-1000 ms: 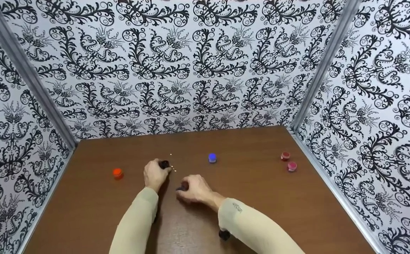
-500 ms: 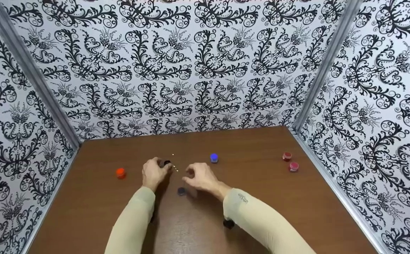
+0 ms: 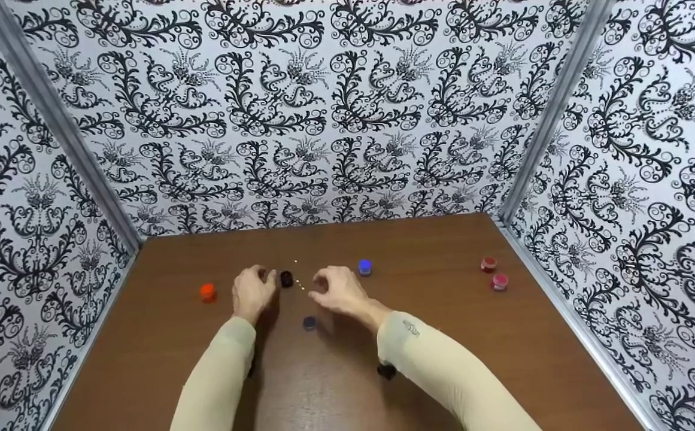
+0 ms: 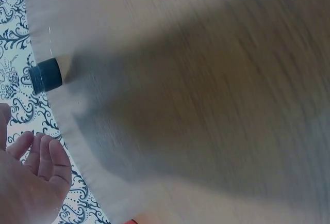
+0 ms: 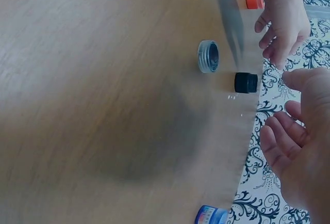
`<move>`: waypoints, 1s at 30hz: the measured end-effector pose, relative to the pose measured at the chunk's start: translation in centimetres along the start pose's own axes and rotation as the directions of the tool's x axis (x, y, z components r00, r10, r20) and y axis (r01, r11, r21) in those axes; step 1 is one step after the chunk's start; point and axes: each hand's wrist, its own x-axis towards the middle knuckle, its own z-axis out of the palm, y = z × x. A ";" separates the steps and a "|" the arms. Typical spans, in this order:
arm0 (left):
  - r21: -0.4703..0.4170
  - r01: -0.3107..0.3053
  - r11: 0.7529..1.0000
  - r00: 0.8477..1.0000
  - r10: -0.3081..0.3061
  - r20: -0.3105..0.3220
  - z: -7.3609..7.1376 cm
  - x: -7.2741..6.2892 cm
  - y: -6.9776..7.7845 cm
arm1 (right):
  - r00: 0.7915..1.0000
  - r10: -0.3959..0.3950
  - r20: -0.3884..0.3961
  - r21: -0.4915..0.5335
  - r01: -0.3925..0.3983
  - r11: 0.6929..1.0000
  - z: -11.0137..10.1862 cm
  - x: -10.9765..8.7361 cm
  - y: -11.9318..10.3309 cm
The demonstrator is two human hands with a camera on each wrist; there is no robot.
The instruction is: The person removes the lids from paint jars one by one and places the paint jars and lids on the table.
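A small dark jar (image 3: 287,279) stands on the wooden table. Just left of it is my left hand (image 3: 254,293), apart from the jar and holding nothing. To the right, my right hand (image 3: 341,290) hovers over the table with loosely bent fingers and nothing in them. Several tiny pale bits (image 3: 300,284) are scattered between the jar and that hand. Nearer to me lies a dark round lid (image 3: 309,323); its ribbed rim shows in the right wrist view. In the left wrist view the jar (image 4: 46,76) appears beyond the fingers (image 4: 45,157).
An orange jar (image 3: 207,293) stands to the left. A blue jar (image 3: 364,267) is behind my right hand. Two red-pink jars (image 3: 488,264) stand close together far right. Patterned walls (image 3: 299,120) enclose the table's back and sides.
My right hand set the dark lid down on the table and moved forward, away from it. My left hand let go of the dark jar and drew back to the left.
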 end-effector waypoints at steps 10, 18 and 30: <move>0.033 -0.011 0.999 1.000 0.012 -0.027 -1.1 -0.1 -0.8 | 0.998 -0.050 -0.027 -0.004 0.050 0.999 -0.5 0.5 -0.5; 0.074 -0.017 0.997 0.998 0.020 -0.051 -2.2 0.3 -1.5 | 0.998 -0.056 -0.023 -0.005 0.055 0.998 -0.3 1.0 -1.2; 0.130 -0.004 0.992 0.995 0.018 -0.102 -4.0 0.5 -3.2 | 0.999 -0.045 0.006 0.024 0.045 0.999 -0.1 1.4 -1.4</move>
